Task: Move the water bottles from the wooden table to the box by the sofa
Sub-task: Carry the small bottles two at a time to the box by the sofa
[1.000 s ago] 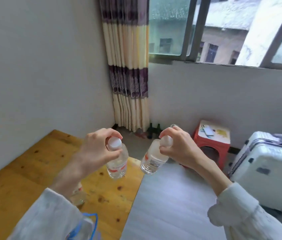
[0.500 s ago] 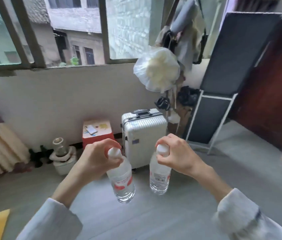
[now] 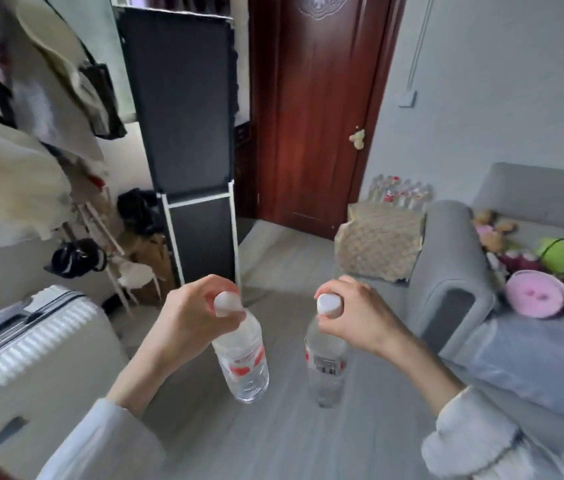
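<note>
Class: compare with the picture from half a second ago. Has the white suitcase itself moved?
Cannot tell. The white suitcase now shows at lower left, but the whole room has shifted with it; the camera turned right.

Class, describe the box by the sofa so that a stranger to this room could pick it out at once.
Find the grey sofa on the right, then look just past its rounded armrest, toward the dark red door. The box stands there on the floor. Unlike the white suitcase, it is tan cardboard with ragged flaps.
</note>
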The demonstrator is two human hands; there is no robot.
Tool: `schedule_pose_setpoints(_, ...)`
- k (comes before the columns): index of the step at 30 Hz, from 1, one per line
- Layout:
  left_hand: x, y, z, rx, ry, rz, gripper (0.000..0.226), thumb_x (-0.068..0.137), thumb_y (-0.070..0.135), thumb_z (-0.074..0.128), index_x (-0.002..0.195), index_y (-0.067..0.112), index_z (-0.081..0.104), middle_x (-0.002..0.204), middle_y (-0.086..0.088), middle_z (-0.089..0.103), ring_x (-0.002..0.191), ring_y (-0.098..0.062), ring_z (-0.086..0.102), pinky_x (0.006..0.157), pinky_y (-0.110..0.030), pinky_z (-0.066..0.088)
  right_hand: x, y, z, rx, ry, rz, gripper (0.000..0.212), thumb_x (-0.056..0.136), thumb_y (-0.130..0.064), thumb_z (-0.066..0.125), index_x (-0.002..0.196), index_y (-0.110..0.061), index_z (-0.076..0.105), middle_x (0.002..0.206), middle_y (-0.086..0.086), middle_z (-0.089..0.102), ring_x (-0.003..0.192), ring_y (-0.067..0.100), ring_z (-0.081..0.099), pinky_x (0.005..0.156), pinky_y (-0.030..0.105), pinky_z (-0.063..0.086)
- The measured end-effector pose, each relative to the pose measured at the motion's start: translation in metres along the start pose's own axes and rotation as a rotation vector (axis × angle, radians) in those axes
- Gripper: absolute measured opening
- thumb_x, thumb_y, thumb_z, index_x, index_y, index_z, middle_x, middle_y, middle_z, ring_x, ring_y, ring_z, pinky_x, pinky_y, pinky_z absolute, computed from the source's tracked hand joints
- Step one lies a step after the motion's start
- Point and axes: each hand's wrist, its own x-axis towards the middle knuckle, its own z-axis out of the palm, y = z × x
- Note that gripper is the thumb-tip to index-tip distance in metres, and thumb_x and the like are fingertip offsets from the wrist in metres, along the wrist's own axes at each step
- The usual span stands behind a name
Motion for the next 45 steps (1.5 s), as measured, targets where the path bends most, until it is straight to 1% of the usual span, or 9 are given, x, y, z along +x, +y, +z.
schedule_pose_setpoints(6,0.161,0.026,0.068,-0.025,-0.154,0.123,0.028,0.063,0.027,0.077,0.088,0.029,0.064,0.081,0.007,0.067,0.074,-0.005,0.06,0.058,-0.011,0.042,0.092,0.093,-0.037,-0.063,0.136,0.168,0.02,0.064,-0.014,0.068,0.083,-0.018,0.064,0.082,0.001,0.055,0.077,0.021,0.055,0.063,0.02,0.031)
schedule_pose_setpoints(10,0.246,0.046,0.111,-0.022,-0.231,0.162,0.03,0.065,0.024,0.076,0.092,0.027,0.064,0.085,0.0,0.067,0.075,-0.012,0.06,0.063,-0.019,0.044,0.144,0.147,-0.06,-0.034,0.238,0.23,0.019,0.063,-0.013,0.068,0.08,-0.02,0.063,0.079,-0.005,0.052,0.073,0.013,0.05,0.062,0.015,0.028)
schedule_pose_setpoints(17,0.38,0.07,0.202,-0.021,-0.323,0.168,0.031,0.067,0.024,0.076,0.095,0.028,0.064,0.089,0.0,0.068,0.083,-0.017,0.063,0.074,-0.029,0.053,0.243,0.26,-0.089,-0.023,0.236,0.294,0.02,0.064,-0.016,0.067,0.082,-0.022,0.062,0.081,-0.006,0.055,0.076,0.012,0.052,0.064,0.016,0.032)
schedule_pose_setpoints(21,0.47,0.093,0.27,0.037,-0.376,0.179,0.034,0.067,0.025,0.076,0.1,0.024,0.065,0.088,0.007,0.066,0.081,-0.013,0.062,0.071,-0.021,0.049,0.311,0.342,-0.119,0.007,0.187,0.324,0.018,0.064,-0.017,0.066,0.08,-0.024,0.062,0.074,-0.015,0.051,0.076,0.008,0.051,0.063,0.005,0.034)
schedule_pose_setpoints(23,0.513,0.106,0.294,0.069,-0.395,0.169,0.035,0.067,0.025,0.077,0.1,0.024,0.065,0.087,0.007,0.066,0.08,-0.012,0.062,0.073,-0.022,0.05,0.347,0.374,-0.139,0.011,0.151,0.321,0.018,0.065,-0.017,0.066,0.08,-0.026,0.061,0.075,-0.016,0.05,0.078,0.008,0.051,0.063,0.008,0.034)
schedule_pose_setpoints(27,0.596,0.128,0.332,0.067,-0.36,0.171,0.031,0.066,0.024,0.077,0.093,0.028,0.064,0.08,0.015,0.064,0.074,-0.003,0.061,0.06,-0.008,0.046,0.425,0.426,-0.171,-0.016,0.116,0.275,0.02,0.067,-0.015,0.065,0.085,-0.023,0.061,0.088,-0.005,0.055,0.083,0.015,0.054,0.071,0.023,0.037)
schedule_pose_setpoints(32,0.692,0.146,0.376,0.024,-0.341,0.179,0.03,0.065,0.019,0.077,0.091,0.029,0.065,0.083,0.007,0.068,0.077,-0.011,0.065,0.068,-0.023,0.053,0.507,0.488,-0.195,-0.016,0.143,0.301,0.02,0.067,-0.013,0.065,0.085,-0.021,0.06,0.095,0.001,0.057,0.085,0.018,0.056,0.077,0.03,0.045)
schedule_pose_setpoints(40,0.876,0.133,0.462,-0.044,-0.478,0.215,0.028,0.064,0.021,0.076,0.088,0.032,0.065,0.079,0.016,0.065,0.072,0.002,0.061,0.056,-0.003,0.043,0.656,0.593,-0.195,-0.008,0.113,0.39,0.017,0.067,-0.018,0.067,0.083,-0.022,0.064,0.088,-0.004,0.059,0.082,0.014,0.055,0.066,0.021,0.04)
schedule_pose_setpoints(45,0.988,0.142,0.498,-0.06,-0.52,0.248,0.028,0.063,0.02,0.074,0.087,0.032,0.066,0.079,0.017,0.066,0.069,0.007,0.059,0.057,-0.001,0.041,0.745,0.644,-0.201,-0.007,0.079,0.453,0.02,0.067,-0.019,0.067,0.086,-0.024,0.062,0.092,-0.002,0.059,0.085,0.015,0.055,0.071,0.024,0.04)
